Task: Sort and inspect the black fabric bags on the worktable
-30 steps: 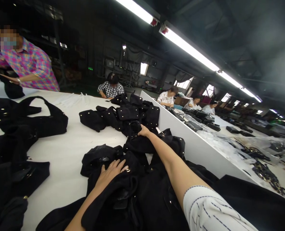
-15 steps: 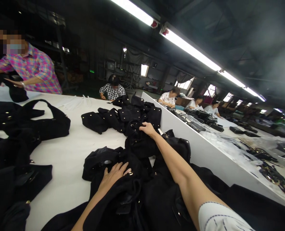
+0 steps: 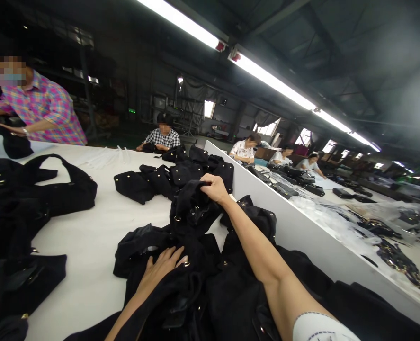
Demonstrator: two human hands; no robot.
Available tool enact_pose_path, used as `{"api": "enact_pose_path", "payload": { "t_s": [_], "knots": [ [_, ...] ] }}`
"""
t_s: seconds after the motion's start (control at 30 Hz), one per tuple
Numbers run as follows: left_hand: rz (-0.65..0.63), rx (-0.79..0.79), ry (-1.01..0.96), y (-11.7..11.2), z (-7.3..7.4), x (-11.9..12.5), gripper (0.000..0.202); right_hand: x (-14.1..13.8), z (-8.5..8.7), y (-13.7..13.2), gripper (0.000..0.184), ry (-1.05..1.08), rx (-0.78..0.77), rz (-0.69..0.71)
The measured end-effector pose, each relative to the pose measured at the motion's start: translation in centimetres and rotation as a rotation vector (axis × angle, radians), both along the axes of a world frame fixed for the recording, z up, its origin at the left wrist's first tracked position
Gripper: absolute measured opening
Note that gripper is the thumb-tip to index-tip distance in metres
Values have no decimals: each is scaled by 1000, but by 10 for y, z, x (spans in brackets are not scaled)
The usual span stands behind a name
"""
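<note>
My right hand is closed on the upper edge of a black cloth bag, part of which hangs below my fingers. Gold-coloured metal fittings dot its fabric. My left hand lies with fingers stretched out on another black bag nearer to me. More black bags are heaped around and under my forearms, and folds hide where one ends and another begins.
Black bags lie along the left of the white table. A low white partition runs down the right side; beyond it are plastic wrap and dark goods. A person in a plaid shirt works at the far left.
My right hand has lifted the bag's edge and drawn it slightly left and toward me, baring some table beside it. My left hand stays on its bag. The view has shifted slightly.
</note>
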State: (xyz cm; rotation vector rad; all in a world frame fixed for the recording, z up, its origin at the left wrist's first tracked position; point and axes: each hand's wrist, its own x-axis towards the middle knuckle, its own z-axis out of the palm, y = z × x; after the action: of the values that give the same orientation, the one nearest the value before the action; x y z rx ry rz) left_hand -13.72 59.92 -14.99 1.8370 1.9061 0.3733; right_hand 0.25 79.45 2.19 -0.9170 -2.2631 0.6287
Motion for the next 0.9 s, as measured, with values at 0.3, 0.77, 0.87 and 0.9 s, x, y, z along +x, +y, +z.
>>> {"api": "enact_pose_path", "payload": {
  "t_s": [0.3,0.77,0.87,0.9],
  "knots": [
    [321,974,20,-12,5,-2,45,-20,-58,-36,14,-776,-718,430],
    [-63,515,-12,-7,-1,-8,15,23,-79,72,86,-204,-199,-447],
    [-72,488,-17,-6,0,-8,15,26,-103,80,78,-235,-248,-509],
    [-70,480,-22,-5,0,-8,15,26,-107,81,65,-220,-259,-515]
  ]
}}
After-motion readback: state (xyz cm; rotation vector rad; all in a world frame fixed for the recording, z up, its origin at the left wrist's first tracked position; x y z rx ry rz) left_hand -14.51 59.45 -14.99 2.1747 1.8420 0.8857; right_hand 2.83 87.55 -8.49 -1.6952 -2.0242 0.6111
